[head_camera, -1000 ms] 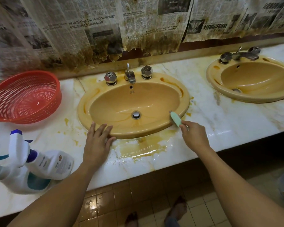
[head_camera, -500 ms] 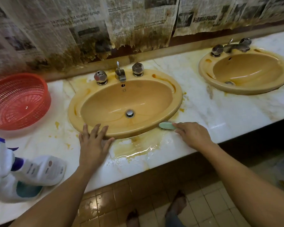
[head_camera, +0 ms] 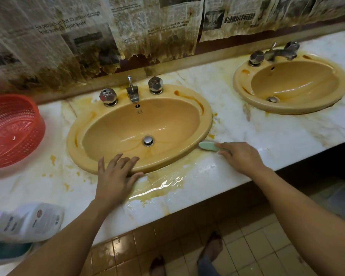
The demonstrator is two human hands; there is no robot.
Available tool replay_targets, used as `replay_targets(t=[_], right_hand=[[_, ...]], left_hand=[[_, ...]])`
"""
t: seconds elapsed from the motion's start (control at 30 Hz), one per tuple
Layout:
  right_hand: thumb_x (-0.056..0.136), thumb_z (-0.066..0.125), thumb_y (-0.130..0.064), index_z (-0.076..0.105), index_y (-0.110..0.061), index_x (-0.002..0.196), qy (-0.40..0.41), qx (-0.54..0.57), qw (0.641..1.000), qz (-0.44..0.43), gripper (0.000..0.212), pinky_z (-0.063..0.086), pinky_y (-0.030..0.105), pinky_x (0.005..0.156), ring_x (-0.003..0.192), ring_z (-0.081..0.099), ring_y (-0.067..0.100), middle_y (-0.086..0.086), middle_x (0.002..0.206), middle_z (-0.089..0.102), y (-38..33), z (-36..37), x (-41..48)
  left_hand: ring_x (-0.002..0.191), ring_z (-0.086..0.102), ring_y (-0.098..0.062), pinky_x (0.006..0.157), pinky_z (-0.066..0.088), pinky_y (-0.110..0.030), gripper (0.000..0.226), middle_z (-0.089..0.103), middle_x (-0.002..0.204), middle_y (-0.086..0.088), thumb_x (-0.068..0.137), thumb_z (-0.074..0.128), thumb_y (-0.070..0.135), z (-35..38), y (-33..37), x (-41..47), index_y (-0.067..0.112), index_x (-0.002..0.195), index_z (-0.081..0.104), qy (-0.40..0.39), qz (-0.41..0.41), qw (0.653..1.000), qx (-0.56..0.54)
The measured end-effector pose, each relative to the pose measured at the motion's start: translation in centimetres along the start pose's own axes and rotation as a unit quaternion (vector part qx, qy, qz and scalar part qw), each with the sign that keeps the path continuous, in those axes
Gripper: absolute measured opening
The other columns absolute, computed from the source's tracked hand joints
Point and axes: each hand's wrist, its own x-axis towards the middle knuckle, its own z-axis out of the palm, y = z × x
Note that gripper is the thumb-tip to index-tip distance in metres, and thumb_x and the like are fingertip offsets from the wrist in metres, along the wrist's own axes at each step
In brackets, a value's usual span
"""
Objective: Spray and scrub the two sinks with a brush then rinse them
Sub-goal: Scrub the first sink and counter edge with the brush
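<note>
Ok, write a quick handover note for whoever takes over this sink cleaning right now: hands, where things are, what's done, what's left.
Left hand: flat on the front rim of the near sink, holding nothing.
Right hand: grips the green brush, head against that sink's right front edge, on the counter.
Spray bottles: lying at the counter's left end.
Done: near rim apparently scrubbed; brownish runoff pooled in front.
Left: far sink looks stained round its rim; scrub it, rinse both. No water running.
</note>
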Motion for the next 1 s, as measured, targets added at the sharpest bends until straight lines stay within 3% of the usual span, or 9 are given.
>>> replay_targets(t=[0.2,0.33,0.43,0.53,0.73,0.87,1.0], right_hand=[[0.103,0.052,-0.044,0.06,-0.038,0.139,0.007,0.037,0.999,0.036,0.038,0.051,0.037,0.085,0.113,0.063,0.025,-0.001,0.128,0.07,0.3,0.6,0.7],[0.103,0.054,-0.038,0.063,-0.029,0.138,0.06,0.169,0.98,0.088,0.037,0.057,0.041,0.085,0.102,0.068,0.027,0.006,0.119,0.073,-2.6,1.0,-1.9],[0.105,0.05,-0.038,0.059,-0.032,0.142,0.005,0.169,0.985,0.018,0.039,0.056,0.045,0.088,0.108,0.067,0.032,0.005,0.119,0.073,-8.0,2.4,-3.4],[0.106,0.043,-0.039,0.056,-0.037,0.142,-0.029,0.107,0.994,-0.023,0.038,0.055,0.042,0.08,0.101,0.066,0.031,0.004,0.109,0.073,-10.4,3.6,-3.0],[0.104,0.05,-0.035,0.071,-0.032,0.12,0.052,0.132,0.983,0.117,0.027,0.057,0.046,0.079,0.092,0.066,0.036,0.01,0.102,0.073,-4.9,0.5,1.8],[0.105,0.046,-0.03,0.061,-0.034,0.134,0.007,0.067,0.997,0.035,0.033,0.055,0.042,0.078,0.094,0.065,0.038,0.012,0.103,0.07,-7.9,1.0,0.2],[0.107,0.042,-0.03,0.045,-0.031,0.151,-0.022,-0.02,0.998,-0.061,0.044,0.046,0.037,0.064,0.086,0.065,0.033,0.006,0.098,0.065,-12.4,3.9,-3.5]], left_hand=[[0.145,0.041,-0.022,0.12,0.012,-0.062,0.053,0.062,0.138,0.009,0.097,0.047,0.064,-0.3,0.5,-0.1,0.038,0.142,0.056,0.009,0.0,1.0,-0.018],[0.134,0.048,-0.019,0.119,0.016,-0.059,0.052,0.062,0.133,0.011,0.097,0.046,0.064,-0.3,0.5,-0.1,0.04,0.143,0.054,-0.004,-0.009,1.0,-0.027],[0.127,0.05,-0.018,0.118,0.017,-0.056,0.053,0.061,0.127,0.01,0.097,0.047,0.062,-0.1,0.4,-0.1,0.039,0.143,0.053,0.005,-0.009,0.999,-0.035],[0.125,0.05,-0.02,0.118,0.016,-0.056,0.054,0.058,0.125,0.007,0.095,0.049,0.062,-0.1,0.5,-0.1,0.036,0.142,0.055,0.016,-0.018,0.999,-0.039],[0.126,0.05,-0.021,0.117,0.012,-0.062,0.051,0.054,0.123,0.005,0.094,0.049,0.064,-0.3,0.6,0.0,0.036,0.134,0.061,0.017,-0.03,0.999,-0.03],[0.121,0.052,-0.021,0.117,0.013,-0.063,0.052,0.056,0.119,0.005,0.093,0.048,0.066,-0.3,0.7,0.0,0.036,0.134,0.061,0.015,-0.033,0.999,-0.024],[0.117,0.053,-0.022,0.117,0.015,-0.063,0.052,0.058,0.118,0.004,0.093,0.049,0.066,-0.2,0.6,-0.2,0.036,0.133,0.061,0.021,-0.04,0.999,-0.027]])
